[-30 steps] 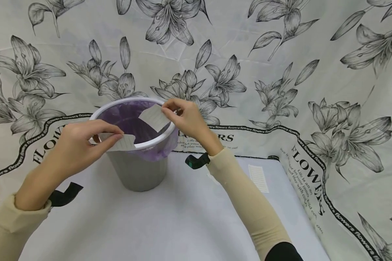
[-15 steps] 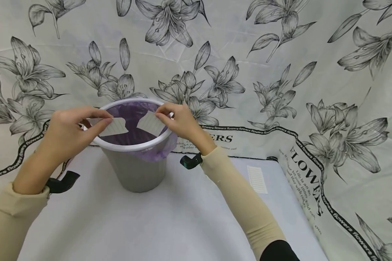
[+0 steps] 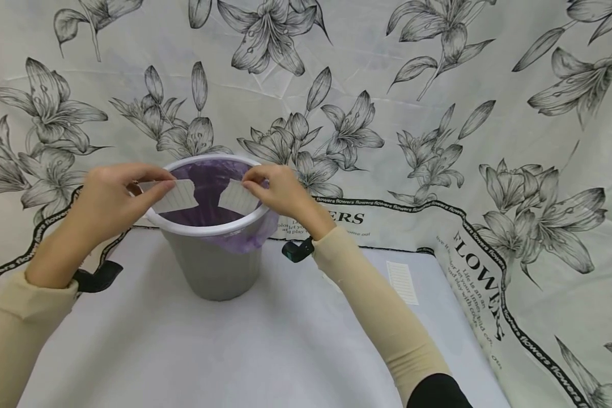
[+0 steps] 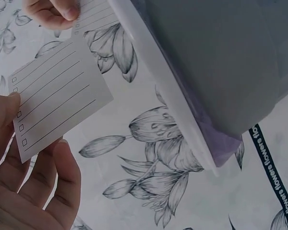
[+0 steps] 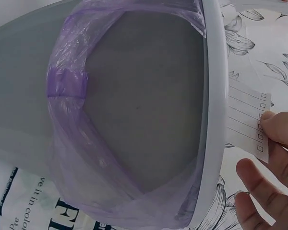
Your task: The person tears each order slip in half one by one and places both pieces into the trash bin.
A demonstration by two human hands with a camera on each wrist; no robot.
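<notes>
My left hand (image 3: 116, 198) pinches a torn piece of lined paper (image 3: 179, 196) between thumb and fingers, above the left part of the bin's mouth. In the left wrist view this paper piece (image 4: 57, 96) shows ruled lines and small checkboxes. Over the right side of the mouth, my right hand (image 3: 280, 190) pinches the other torn piece of lined paper (image 3: 237, 198); the right wrist view shows that piece (image 5: 247, 120) partly behind the rim. The two torn edges face each other, apart. Below them stands a grey trash bin (image 3: 216, 272) with a white rim and a purple bag lining.
A small lined sheet of paper (image 3: 402, 283) lies on the white table (image 3: 265, 351) at the right. Something pale lies partly hidden beside the right sleeve (image 3: 372, 306). Flower-printed cloth (image 3: 438, 68) hangs behind the table and along its right side.
My left hand has risen and shifted left, bringing its paper from the bin's front rim to over the mouth. The right hand and its paper have moved slightly left and down.
</notes>
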